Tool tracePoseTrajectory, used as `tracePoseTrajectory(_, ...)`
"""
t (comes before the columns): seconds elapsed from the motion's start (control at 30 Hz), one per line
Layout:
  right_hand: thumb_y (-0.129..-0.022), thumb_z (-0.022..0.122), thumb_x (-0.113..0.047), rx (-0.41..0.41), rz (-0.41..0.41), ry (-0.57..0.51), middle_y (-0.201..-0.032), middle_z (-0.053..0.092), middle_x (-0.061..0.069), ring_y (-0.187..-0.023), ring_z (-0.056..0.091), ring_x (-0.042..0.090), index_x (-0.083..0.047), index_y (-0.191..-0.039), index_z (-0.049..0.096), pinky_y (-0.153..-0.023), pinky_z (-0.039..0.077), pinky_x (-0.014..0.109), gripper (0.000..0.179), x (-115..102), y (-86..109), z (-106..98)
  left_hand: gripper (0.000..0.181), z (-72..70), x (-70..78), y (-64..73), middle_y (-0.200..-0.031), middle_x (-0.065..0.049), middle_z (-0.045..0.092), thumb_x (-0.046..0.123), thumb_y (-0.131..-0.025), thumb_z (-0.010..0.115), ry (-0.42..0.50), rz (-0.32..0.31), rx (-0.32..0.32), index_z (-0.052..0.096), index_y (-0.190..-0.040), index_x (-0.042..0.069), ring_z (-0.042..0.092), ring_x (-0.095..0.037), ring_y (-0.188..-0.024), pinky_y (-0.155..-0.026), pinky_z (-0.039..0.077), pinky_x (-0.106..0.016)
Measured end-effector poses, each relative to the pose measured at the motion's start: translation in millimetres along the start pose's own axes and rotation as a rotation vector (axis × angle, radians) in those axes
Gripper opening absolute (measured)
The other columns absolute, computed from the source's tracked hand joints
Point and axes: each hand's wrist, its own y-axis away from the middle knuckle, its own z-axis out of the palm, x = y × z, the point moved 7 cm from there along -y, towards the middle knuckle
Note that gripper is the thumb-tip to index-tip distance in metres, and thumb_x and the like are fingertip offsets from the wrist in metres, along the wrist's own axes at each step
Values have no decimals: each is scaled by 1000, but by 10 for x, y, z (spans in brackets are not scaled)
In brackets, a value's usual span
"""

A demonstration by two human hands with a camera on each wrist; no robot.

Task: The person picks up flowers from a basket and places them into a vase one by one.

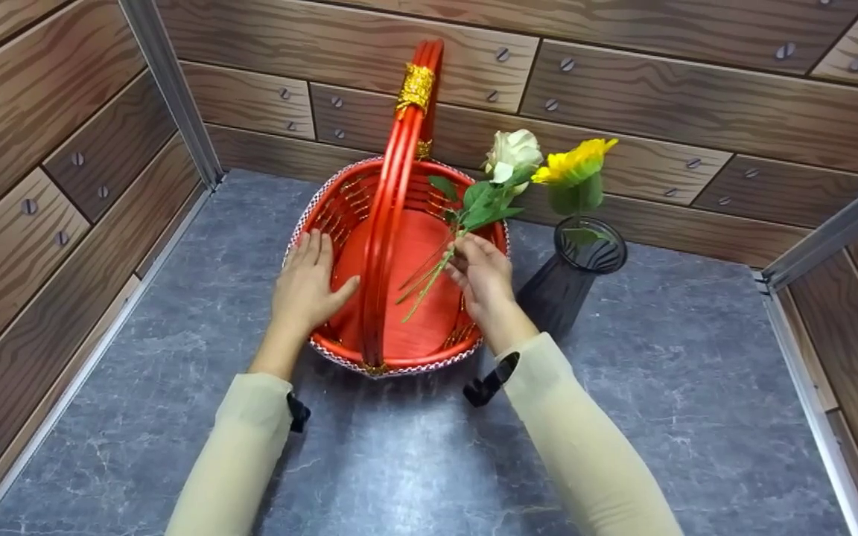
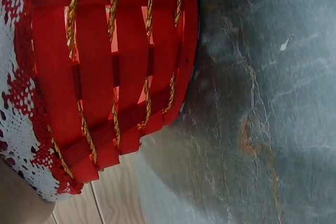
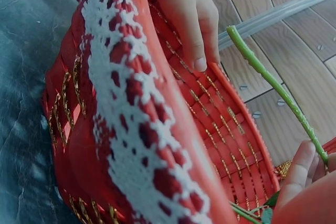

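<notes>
A red woven basket (image 1: 421,327) with a tall handle stands on the grey tabletop. My left hand (image 1: 306,283) rests on its left rim, fingers straight and thumb spread inside. Over the basket's right side, my right hand (image 1: 485,279) pinches a white rose (image 1: 516,155) by its green stems, the bloom pointing up and away. A thick green stem (image 3: 275,85) sticks out from the right fingers in the right wrist view. The left wrist view shows the basket's outer wall (image 2: 94,40) with gold cords.
Right of the basket, a dark glass vase (image 1: 559,294) holds a yellow flower (image 1: 574,164). The basket handle (image 1: 388,201) arches up between the two hands. Wood-patterned walls (image 1: 623,89) with metal corner strips enclose the back and sides.
</notes>
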Motion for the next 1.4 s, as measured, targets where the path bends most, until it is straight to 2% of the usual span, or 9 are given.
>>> tracePoseTrajectory(0.2,-85,59,-4,-35,-30,-38,-90,61,14,-69,60,17,-5,-98,54,-60,51,26,14,-95,100,-14,88,10,0,-1,-148,-21,23,60,-84,45,-2,-3,-9,25,-143,-2,14,-33,-138,-112,11,-42)
tracePoseTrajectory(0.3,-85,58,-2,-60,-41,-54,-85,61,12,-68,59,17,-4,-97,53,-59,51,26,13,-147,149,-6,88,14,-3,-5,-148,-21,24,61,-84,45,-11,-3,-9,26,-143,-2,14,-32,-138,-112,11,-41)
tracePoseTrajectory(0.6,-85,56,-2,-95,-55,-34,-84,63,12,-67,61,16,-4,-97,53,-57,51,25,13,-270,294,9,89,20,-5,-11,-148,-20,23,62,-84,45,-13,4,-9,26,-143,-2,13,-33,-138,-112,11,-41)
tracePoseTrajectory(0.77,-85,55,-1,-142,-100,-42,-77,64,8,-63,60,15,-4,-94,53,-55,50,24,9,-363,409,48,88,11,7,-12,-147,-21,24,60,-84,46,-4,12,-5,27,-142,-2,15,-33,-138,-112,12,-43)
tracePoseTrajectory(1.0,-86,57,-2,-180,-144,-44,-81,62,12,-64,60,16,-3,-93,55,-56,51,26,7,-497,575,97,87,-16,-7,0,-147,-21,24,59,-83,47,-3,5,12,28,-142,-2,16,-34,-137,-111,14,-44)
tracePoseTrajectory(1.4,-85,57,-1,-209,-240,-47,-80,63,10,-67,61,17,-3,-94,54,-56,52,25,9,-820,811,68,88,0,-9,-14,-148,-21,22,60,-84,46,12,8,-3,26,-143,-2,14,-35,-138,-111,13,-45)
